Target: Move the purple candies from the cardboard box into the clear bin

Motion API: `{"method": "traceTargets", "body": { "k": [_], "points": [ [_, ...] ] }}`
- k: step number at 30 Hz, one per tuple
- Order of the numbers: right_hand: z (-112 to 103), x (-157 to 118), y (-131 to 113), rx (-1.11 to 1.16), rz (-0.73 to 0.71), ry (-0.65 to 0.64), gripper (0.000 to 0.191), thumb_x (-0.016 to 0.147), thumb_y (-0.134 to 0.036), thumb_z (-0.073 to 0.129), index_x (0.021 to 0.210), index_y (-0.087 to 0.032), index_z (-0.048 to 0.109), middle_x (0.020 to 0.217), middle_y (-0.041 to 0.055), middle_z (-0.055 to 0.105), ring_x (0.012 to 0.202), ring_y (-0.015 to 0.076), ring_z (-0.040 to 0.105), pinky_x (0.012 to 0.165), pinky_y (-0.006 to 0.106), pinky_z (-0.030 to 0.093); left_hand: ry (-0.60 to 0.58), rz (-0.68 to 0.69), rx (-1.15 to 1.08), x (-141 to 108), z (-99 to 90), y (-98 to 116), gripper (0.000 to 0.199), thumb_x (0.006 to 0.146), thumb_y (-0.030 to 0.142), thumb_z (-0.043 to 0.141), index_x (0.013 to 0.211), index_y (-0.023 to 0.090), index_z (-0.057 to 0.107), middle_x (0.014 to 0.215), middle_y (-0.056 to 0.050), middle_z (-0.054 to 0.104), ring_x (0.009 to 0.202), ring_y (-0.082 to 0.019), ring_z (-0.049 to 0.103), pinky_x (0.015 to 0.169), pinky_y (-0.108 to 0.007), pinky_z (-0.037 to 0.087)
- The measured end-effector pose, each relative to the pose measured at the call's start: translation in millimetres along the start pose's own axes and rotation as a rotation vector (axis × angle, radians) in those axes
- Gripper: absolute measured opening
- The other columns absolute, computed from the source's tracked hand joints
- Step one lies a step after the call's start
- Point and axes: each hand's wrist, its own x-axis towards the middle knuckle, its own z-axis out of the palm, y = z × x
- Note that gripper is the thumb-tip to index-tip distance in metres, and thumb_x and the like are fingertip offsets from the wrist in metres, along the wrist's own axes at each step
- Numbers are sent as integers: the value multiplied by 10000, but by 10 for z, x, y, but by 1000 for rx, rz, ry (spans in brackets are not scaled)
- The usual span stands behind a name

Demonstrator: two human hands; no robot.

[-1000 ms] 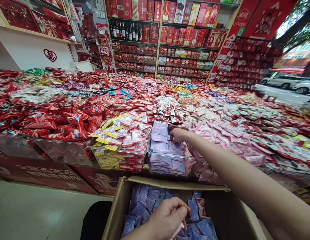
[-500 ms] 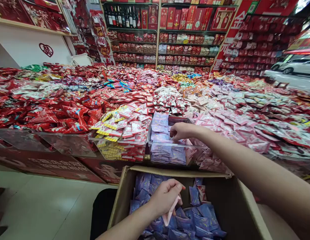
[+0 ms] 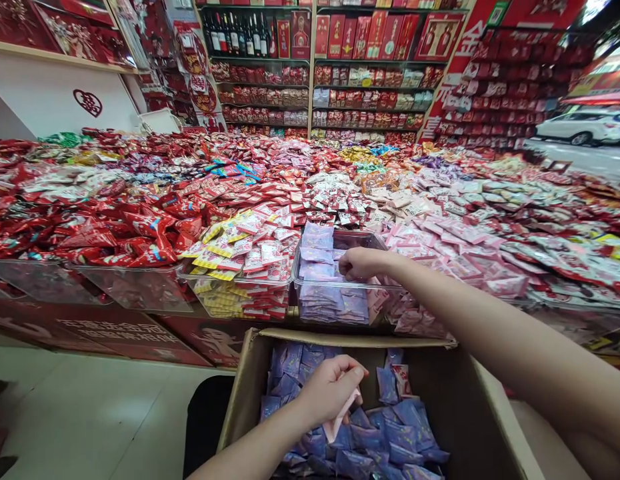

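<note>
Above the cardboard box [image 3: 240, 387], my left hand [image 3: 333, 390] is closed on a pink candy packet [image 3: 335, 427], which hangs below the fingers. Many purple candy packets [image 3: 405, 427] lie loose in the box, along with a pink-and-red packet [image 3: 401, 380]. My right hand [image 3: 363, 263] reaches into a clear plastic bin [image 3: 350, 287] on the counter. Its fingers are curled down at a column of purple packets [image 3: 317, 267] stacked in the bin's left part. Whatever those fingers hold, if anything, is hidden.
Left of the bin stands another clear bin of yellow-and-white packets [image 3: 250, 253], then red packets [image 3: 145, 230]. To the right are heaped pink packets [image 3: 465, 250]. A black object [image 3: 207, 420] stands beside the box on the tiled floor [image 3: 115, 400]. Shelves [image 3: 313, 87] line the back.
The view has shifted slightly. My right hand stays in the bin with its fingers a little more curled; my left hand still holds the pink packet over the box.
</note>
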Motion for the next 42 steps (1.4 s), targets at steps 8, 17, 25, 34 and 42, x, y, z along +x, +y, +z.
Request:
{"method": "traceTargets", "body": {
  "k": [8, 17, 25, 34, 42],
  "points": [
    [-6, 33, 40, 29, 62, 94, 234, 640, -155, 553, 860, -144, 633, 793, 33, 658, 663, 120, 587, 535, 171, 386, -4, -13, 6, 0, 4, -6, 354, 722, 479, 448, 859, 160, 518, 525, 49, 508, 271, -31, 354, 289, -163, 314],
    [-67, 16, -89, -184, 98, 69, 243, 612, -134, 564, 835, -97, 653, 856, 127, 655, 791, 227, 591, 604, 245, 407, -1, -12, 7, -10, 16, -15, 344, 721, 467, 445, 855, 157, 510, 522, 48, 507, 265, -33, 356, 277, -157, 296],
    [-22, 88, -30, -211, 39, 120, 282, 610, -172, 557, 878, -113, 620, 868, 115, 647, 768, 206, 591, 557, 227, 385, 3, -5, 36, -31, 20, -5, 245, 760, 344, 405, 856, 146, 512, 523, 40, 494, 286, -32, 338, 265, -134, 276],
    [23, 162, 56, -189, 55, 128, 257, 608, -191, 562, 849, -134, 627, 845, 81, 653, 739, 184, 589, 542, 212, 387, 5, 2, 83, -11, 7, -47, 266, 745, 370, 409, 853, 148, 507, 535, 29, 499, 300, -41, 344, 269, -142, 268],
    [-46, -41, -97, -179, 45, 96, 221, 645, -171, 529, 831, -137, 645, 829, 90, 658, 746, 204, 592, 552, 234, 383, 15, -5, 35, -6, -6, -12, 323, 706, 441, 446, 841, 157, 517, 541, 31, 488, 332, -54, 368, 299, -173, 317]
  ]
}}
